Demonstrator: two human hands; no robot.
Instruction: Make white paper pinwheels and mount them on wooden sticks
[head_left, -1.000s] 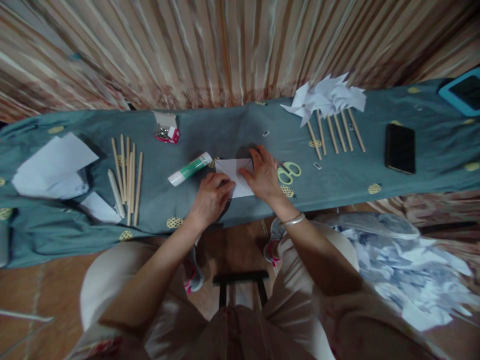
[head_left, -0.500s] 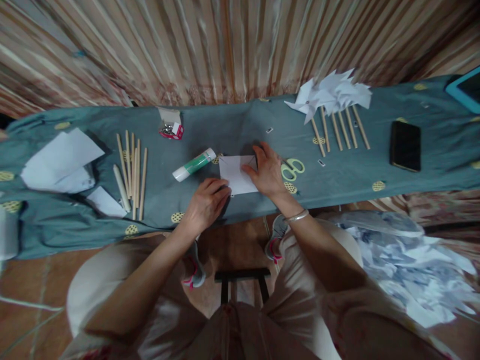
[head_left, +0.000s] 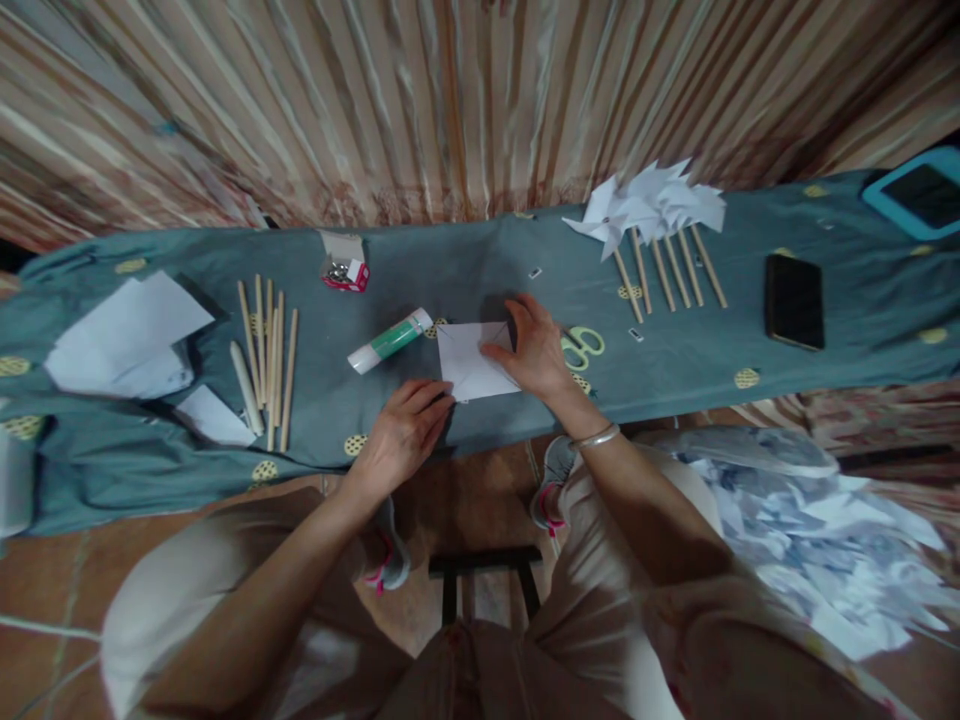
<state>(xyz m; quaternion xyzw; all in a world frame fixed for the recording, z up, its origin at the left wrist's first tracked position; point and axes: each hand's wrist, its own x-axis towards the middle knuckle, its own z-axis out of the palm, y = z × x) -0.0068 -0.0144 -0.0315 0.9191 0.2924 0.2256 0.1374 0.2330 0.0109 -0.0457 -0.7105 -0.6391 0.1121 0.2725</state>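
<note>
A folded white paper square lies on the teal cloth in front of me. My right hand rests flat on the paper's right side, fingers stretched out. My left hand lies at the near edge of the cloth just left of the paper, fingers loosely extended, holding nothing. A white and green glue stick lies left of the paper. Pale green scissors sit right of my right hand.
Several wooden sticks and loose white sheets lie at left. Finished paper pinwheels on sticks lie at back right, beside a black phone and a blue-cased tablet. A small red box sits behind. Paper scraps cover the floor.
My left hand has slid off the paper toward me and to the near edge of the cloth. My right hand stays on the paper.
</note>
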